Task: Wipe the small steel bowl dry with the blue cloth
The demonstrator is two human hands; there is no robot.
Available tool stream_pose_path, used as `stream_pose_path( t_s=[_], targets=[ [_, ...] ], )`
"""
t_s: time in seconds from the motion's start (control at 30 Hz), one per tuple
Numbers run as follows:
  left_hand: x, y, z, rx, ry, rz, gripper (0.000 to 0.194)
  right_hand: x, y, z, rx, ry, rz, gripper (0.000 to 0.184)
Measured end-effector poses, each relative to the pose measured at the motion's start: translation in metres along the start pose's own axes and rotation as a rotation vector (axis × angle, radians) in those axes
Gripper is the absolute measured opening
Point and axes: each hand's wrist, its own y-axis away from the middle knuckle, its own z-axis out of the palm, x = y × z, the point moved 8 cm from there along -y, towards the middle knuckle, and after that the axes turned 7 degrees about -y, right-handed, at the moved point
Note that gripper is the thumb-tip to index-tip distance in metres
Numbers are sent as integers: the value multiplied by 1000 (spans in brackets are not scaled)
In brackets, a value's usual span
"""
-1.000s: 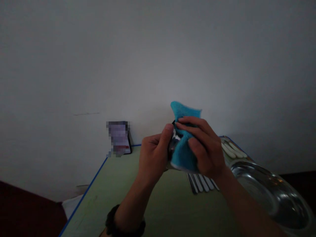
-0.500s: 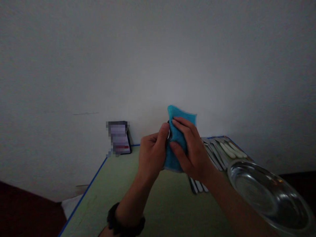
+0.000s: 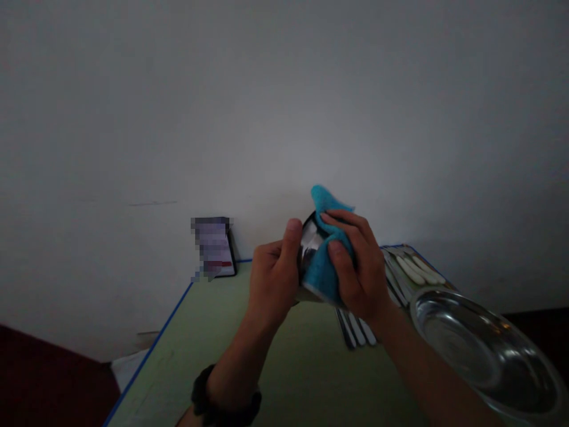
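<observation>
My left hand [image 3: 274,270] is closed on the near side of a shiny rounded metal piece [image 3: 310,240], thumb pointing up along its edge. Much of that piece is covered, so its exact kind cannot be made out. A blue cloth [image 3: 326,270] is pinched in my right hand [image 3: 360,261] and lies against the metal's right side, one corner sticking up above the fingers. Both hands are held above the table, close together.
On the green table [image 3: 208,332], a phone [image 3: 217,252] leans against the wall at the back left. Several pieces of cutlery with white handles [image 3: 411,270] lie at the back right, more cutlery [image 3: 355,329] under my right wrist. A large steel basin [image 3: 462,350] stands right.
My right hand has shifted a little rightward with the cloth, which is now bunched. More of the shiny metal shows between the hands. My left hand is nearly still.
</observation>
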Motion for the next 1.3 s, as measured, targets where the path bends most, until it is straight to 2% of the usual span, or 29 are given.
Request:
stream_pose_path(
  t_s=[0.17, 0.23, 0.33, 0.43, 0.53, 0.67, 0.73, 0.8, 0.87, 0.97, 1.03, 1.17, 1.23, 1.3],
  targets=[
    [-12, -5, -2, 34, 138, -129, 48, -15, 4, 21, -209, 50, -174, 32],
    [-15, -6, -1, 20, 150, -143, 47, -9, 2, 19, -203, 60, -119, 33],
    [-15, -7, 3, -45, 126, -118, 50, 7, -3, 6, -136, 27, 36, 35],
    [-12, -6, 5, -93, 123, -89, 52, 11, -7, 1, -157, 4, 76, 36],
    [-11, -7, 2, -97, 143, -73, 53, 10, -9, 5, -187, -19, 87, 43],
    [-10, -10, -3, -73, 157, -58, 53, 24, -8, -3, -67, -58, 261, 37],
    [-13, -10, -3, -63, 194, -92, 50, 30, -7, -8, -49, -80, 326, 33],
    [-16, -10, 1, -104, 266, -145, 44, 29, -9, -7, -106, -110, 299, 31],
    [-19, -9, 9, -193, 317, -188, 37, 20, -10, -2, -217, -131, 196, 29],
    [-19, -8, 16, -284, 329, -183, 29, 8, -10, 7, -360, -127, 38, 29],
    [-19, -8, 17, -283, 318, -178, 30, 10, -12, 5, -357, -109, 19, 27],
    [-22, -8, 12, -232, 223, -205, 40, 27, -16, -14, -229, -30, 142, 21],
    [-21, -8, 9, -219, 187, -195, 42, 29, -16, -17, -236, -21, 159, 23],
    [-21, -9, 8, -217, 170, -184, 41, 21, -16, -13, -296, -63, 111, 26]
  ],
)
